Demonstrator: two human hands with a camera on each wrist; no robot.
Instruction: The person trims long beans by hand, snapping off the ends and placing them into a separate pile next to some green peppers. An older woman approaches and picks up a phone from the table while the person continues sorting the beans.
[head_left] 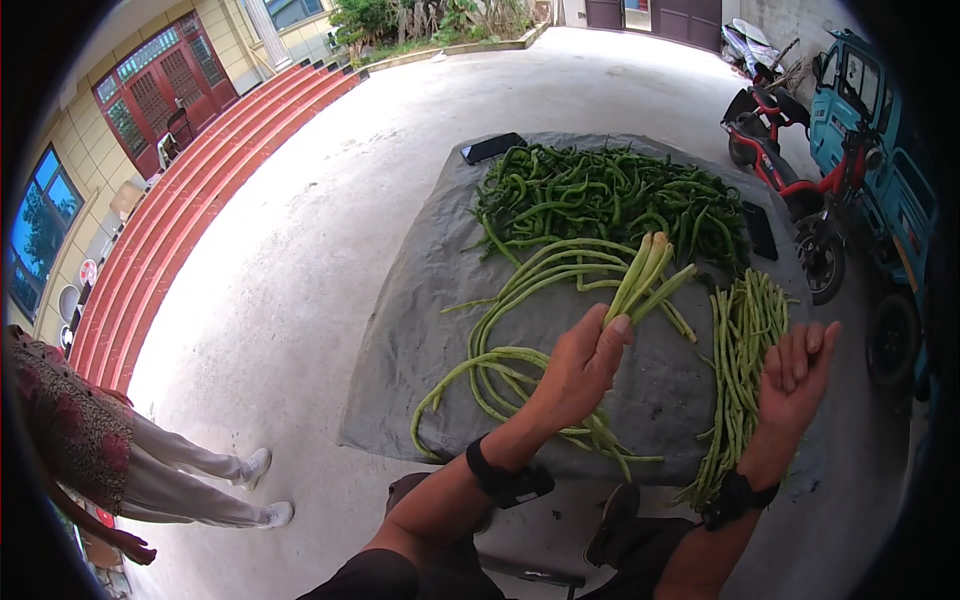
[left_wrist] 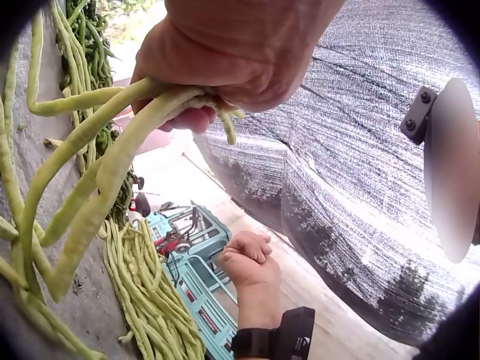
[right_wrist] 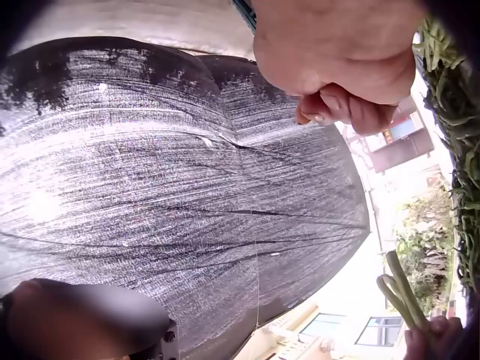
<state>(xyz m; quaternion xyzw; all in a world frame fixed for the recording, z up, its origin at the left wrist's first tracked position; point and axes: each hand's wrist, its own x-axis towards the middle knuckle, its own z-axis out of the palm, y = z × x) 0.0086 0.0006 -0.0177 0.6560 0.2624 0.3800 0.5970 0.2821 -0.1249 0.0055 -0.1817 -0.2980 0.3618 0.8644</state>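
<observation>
My left hand [head_left: 580, 370] grips a small bunch of long beans [head_left: 645, 275] above the grey sheet, their pale ends sticking out past the thumb. In the left wrist view the beans [left_wrist: 112, 165] hang bent from under that hand. To the right, my right hand [head_left: 795, 375] is raised over a pile of long beans [head_left: 745, 360], fingers curled toward the palm; nothing shows in it in the right wrist view. More long beans [head_left: 490, 310] lie in loose curves on the sheet left of and beneath my left hand.
Green chili peppers [head_left: 600, 190] heap at the sheet's [head_left: 400, 330] far side, with a phone [head_left: 492, 148] at the back left and a dark phone [head_left: 760, 230] at the right. A red electric bike [head_left: 780, 150] and blue three-wheeler [head_left: 900, 170] stand right. A person [head_left: 130, 440] stands left.
</observation>
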